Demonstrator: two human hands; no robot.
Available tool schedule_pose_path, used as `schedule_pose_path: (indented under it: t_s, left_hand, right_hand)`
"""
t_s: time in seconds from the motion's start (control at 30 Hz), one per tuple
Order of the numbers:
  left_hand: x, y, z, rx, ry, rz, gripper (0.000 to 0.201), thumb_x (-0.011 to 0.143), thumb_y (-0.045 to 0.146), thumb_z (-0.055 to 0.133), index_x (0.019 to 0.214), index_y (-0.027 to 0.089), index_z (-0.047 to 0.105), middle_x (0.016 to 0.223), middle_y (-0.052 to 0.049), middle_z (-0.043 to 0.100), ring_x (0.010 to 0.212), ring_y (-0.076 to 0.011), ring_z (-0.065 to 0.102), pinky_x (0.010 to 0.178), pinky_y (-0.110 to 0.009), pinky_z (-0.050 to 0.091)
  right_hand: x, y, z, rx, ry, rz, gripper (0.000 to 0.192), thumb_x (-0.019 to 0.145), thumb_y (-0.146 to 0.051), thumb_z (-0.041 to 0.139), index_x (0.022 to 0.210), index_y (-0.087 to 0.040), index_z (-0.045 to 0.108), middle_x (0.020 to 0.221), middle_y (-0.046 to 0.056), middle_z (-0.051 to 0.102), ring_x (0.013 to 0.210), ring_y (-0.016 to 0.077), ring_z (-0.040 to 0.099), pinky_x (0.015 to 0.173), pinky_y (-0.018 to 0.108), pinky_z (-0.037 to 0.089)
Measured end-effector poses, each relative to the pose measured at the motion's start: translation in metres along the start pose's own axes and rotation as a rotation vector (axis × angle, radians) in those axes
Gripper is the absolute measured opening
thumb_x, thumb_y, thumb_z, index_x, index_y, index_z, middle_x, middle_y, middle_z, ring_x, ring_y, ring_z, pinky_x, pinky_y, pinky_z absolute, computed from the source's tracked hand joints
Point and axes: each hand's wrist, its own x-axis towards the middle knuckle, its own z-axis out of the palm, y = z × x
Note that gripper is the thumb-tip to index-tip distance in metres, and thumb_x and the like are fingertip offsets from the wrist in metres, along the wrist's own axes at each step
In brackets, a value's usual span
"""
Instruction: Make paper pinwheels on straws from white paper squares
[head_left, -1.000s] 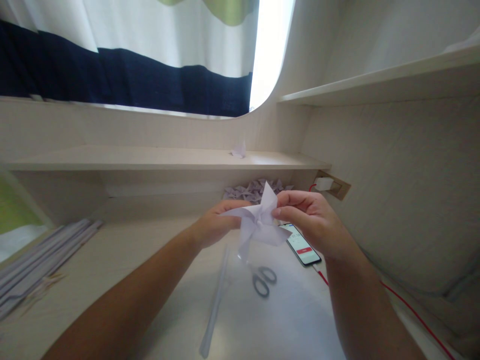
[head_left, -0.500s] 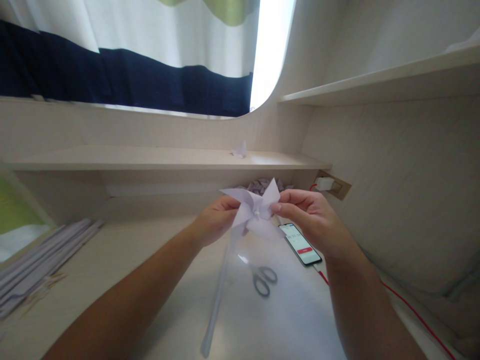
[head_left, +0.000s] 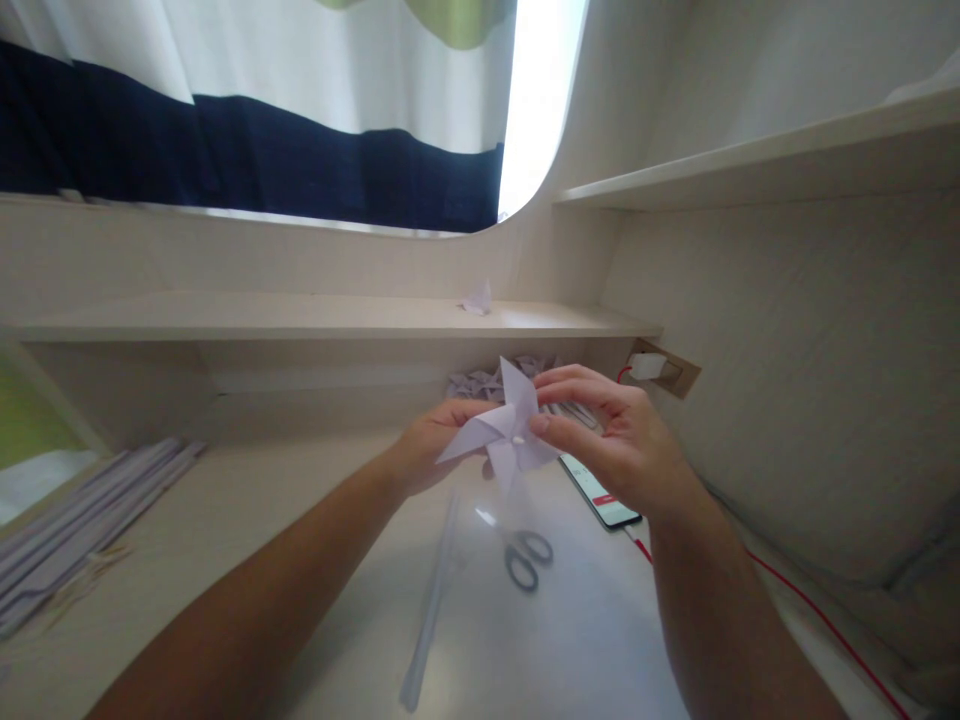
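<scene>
A white paper pinwheel [head_left: 512, 428] with pointed, folded blades is held up over the desk, facing me. My left hand [head_left: 442, 440] grips it from the left; most of those fingertips are hidden behind the paper. On the right side, my right hand [head_left: 600, 420] has its thumb on the paper near the small white centre, with the index finger by the upper blade. Below them, a long, pale, thin stick-like piece [head_left: 429, 625] lies on the desk. Scissors with dark grey handles [head_left: 527, 560] lie to its right.
A phone [head_left: 606, 498] with a red cable [head_left: 810, 600] lies under my right hand. Several folded paper pieces [head_left: 476, 385] are piled at the back. A stack of paper strips [head_left: 82, 530] lies at left. One folded paper [head_left: 478, 298] sits on the shelf [head_left: 322, 318].
The pinwheel has turned, its blades now pointing in other directions. My right thumb has shifted slightly inward towards its centre. More of the paper pile at the back shows. My left hand has barely moved.
</scene>
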Motion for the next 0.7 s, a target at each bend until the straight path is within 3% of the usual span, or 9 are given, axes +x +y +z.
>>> schedule_pose_path:
  t_s: [0.2, 0.43, 0.7]
  left_hand:
    - [0.001, 0.001, 0.002, 0.009, 0.035, -0.036, 0.041, 0.054, 0.049, 0.096, 0.066, 0.015, 0.077, 0.061, -0.003, 0.062, 0.053, -0.0122, 0.051, 0.051, -0.024, 0.044]
    - [0.001, -0.009, -0.004, -0.001, 0.016, -0.006, 0.043, 0.056, 0.049, 0.097, 0.074, 0.015, 0.078, 0.063, -0.002, 0.063, 0.053, -0.012, 0.053, 0.053, -0.025, 0.044]
    - [0.002, -0.009, -0.007, -0.024, 0.106, -0.04, 0.033, 0.053, 0.032, 0.095, 0.07, 0.013, 0.075, 0.065, -0.004, 0.067, 0.055, -0.0126, 0.055, 0.055, -0.025, 0.044]
  right_hand:
    - [-0.003, 0.004, 0.0, 0.125, -0.102, 0.194, 0.018, 0.092, -0.036, 0.075, 0.085, -0.021, 0.078, 0.079, 0.002, 0.072, 0.071, 0.0166, 0.062, 0.065, 0.03, 0.046]
    - [-0.003, 0.008, 0.0, 0.197, -0.103, 0.242, 0.022, 0.089, -0.043, 0.079, 0.085, -0.021, 0.079, 0.079, 0.002, 0.073, 0.071, 0.0168, 0.063, 0.064, 0.03, 0.047]
    - [-0.001, 0.009, 0.001, 0.273, -0.046, 0.224, 0.022, 0.09, -0.042, 0.078, 0.081, -0.022, 0.077, 0.074, 0.0, 0.069, 0.064, 0.0139, 0.057, 0.057, 0.027, 0.042]
